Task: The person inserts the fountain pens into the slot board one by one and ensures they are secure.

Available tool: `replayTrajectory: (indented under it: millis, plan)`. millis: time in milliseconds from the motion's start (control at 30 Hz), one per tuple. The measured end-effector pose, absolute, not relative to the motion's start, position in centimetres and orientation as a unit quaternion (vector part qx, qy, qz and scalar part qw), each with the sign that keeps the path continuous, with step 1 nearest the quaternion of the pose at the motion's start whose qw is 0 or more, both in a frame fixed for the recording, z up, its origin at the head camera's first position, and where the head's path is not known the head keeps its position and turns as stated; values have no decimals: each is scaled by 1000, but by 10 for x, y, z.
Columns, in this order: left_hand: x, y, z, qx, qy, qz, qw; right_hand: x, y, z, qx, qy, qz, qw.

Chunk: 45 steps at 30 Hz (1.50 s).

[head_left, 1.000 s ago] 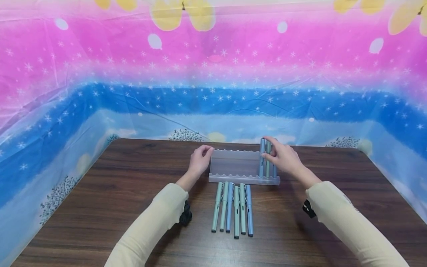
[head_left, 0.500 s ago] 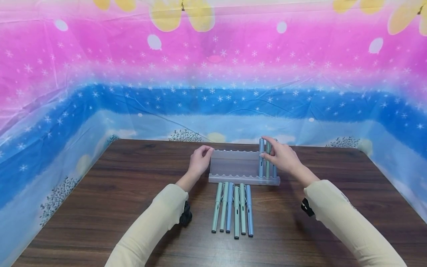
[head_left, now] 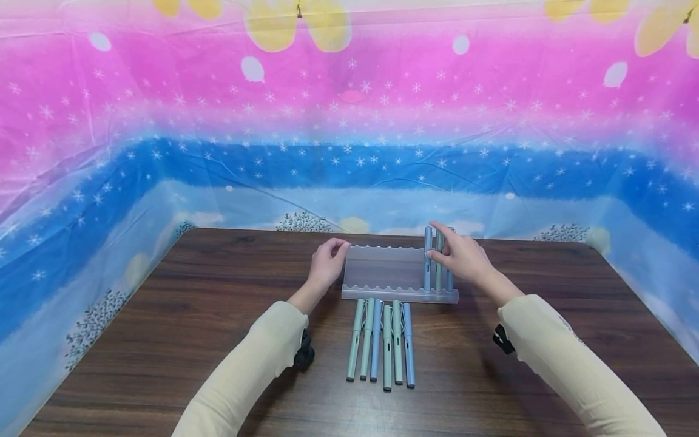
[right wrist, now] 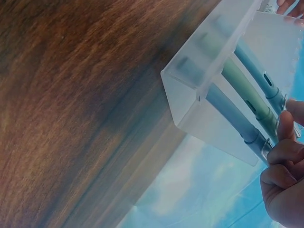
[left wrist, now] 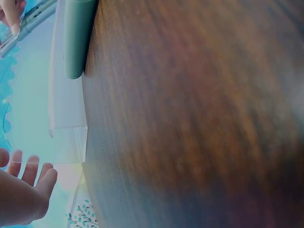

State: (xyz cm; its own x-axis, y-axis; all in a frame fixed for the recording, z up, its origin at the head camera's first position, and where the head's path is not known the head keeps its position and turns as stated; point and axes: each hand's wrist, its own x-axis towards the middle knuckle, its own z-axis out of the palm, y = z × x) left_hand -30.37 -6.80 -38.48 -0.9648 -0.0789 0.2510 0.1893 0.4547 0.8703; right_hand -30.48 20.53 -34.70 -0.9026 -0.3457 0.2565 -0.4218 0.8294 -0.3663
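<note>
A frosted translucent pen rack with scalloped edges stands on the table. My left hand pinches its upper left corner; in the left wrist view several fingertips show at its side edge. At the right end, two blue pens and a green pen stand leaning in neighbouring slots. My right hand holds the leftmost of them, a blue pen, near its capped top, thumb in front and index finger at the upper end. Its lower end sits in the rack's front ledge.
In front of the rack several capped green pens and blue pens lie side by side, pointing toward the rack. The dark wooden table ends at a patterned pink and blue cloth behind and at both sides.
The blue pen under my right hand has shifted very slightly left, with the right forearm. My right index fingertip is a little higher over its top. The left hand and rack stay still.
</note>
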Motion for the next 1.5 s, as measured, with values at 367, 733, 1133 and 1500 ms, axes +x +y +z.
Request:
replayTrajectory:
  millis: [367,733,1133,1500]
  plan:
    - [-303,-68,-383,-33,-843,-522,125,-294,208,-346,234,-930,239,150]
    - [-305,-67,-384,-26,-843,-523,124,-280,206,-362,259,-918,256,155]
    - [-305,-68,-386,-29,-839,-531,118,-260,200,-380,274,-920,254,116]
    - [-305,-69,-387,-27,-842,-526,117,-251,195,-389,280,-923,258,54]
